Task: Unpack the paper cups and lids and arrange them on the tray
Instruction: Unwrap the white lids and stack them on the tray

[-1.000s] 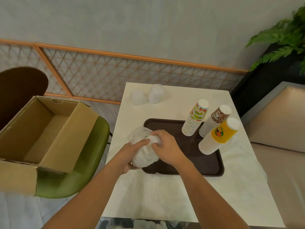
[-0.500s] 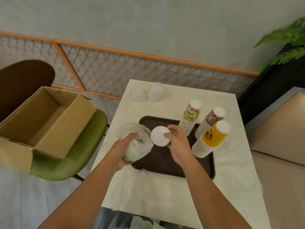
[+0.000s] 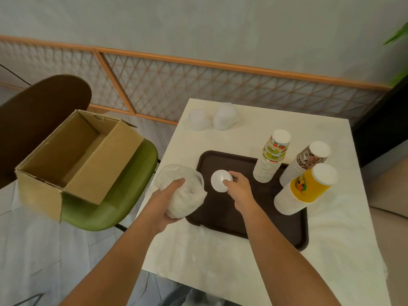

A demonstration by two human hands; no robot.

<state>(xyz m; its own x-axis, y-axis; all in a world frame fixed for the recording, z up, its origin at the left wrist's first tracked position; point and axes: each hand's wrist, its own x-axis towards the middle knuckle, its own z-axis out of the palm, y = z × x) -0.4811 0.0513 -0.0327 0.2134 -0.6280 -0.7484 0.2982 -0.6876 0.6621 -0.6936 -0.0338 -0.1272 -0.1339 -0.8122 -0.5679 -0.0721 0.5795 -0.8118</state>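
A dark brown tray (image 3: pixel 223 219) lies on the white table (image 3: pixel 220 257). Three upside-down stacks of paper cups stand along its right side: a fruit-print stack (image 3: pixel 272 156), a brown-patterned stack (image 3: pixel 304 162) and a yellow stack (image 3: pixel 305 188). My left hand (image 3: pixel 170 196) grips a crumpled clear plastic bag of white lids (image 3: pixel 185 188) at the tray's left edge. My right hand (image 3: pixel 239 187) pinches a white lid (image 3: pixel 219 180) over the tray's left part.
Two more wrapped bundles of white lids (image 3: pixel 199 119) (image 3: pixel 225 116) sit at the table's far left corner. An open, empty cardboard box (image 3: pixel 77 157) rests on a green chair (image 3: pixel 123 199) to the left. A lattice wall panel runs behind; a dark planter stands at the right.
My right hand drew a white lid out of the bag and carried it right, lowering it over the tray. My left hand still holds the bag.
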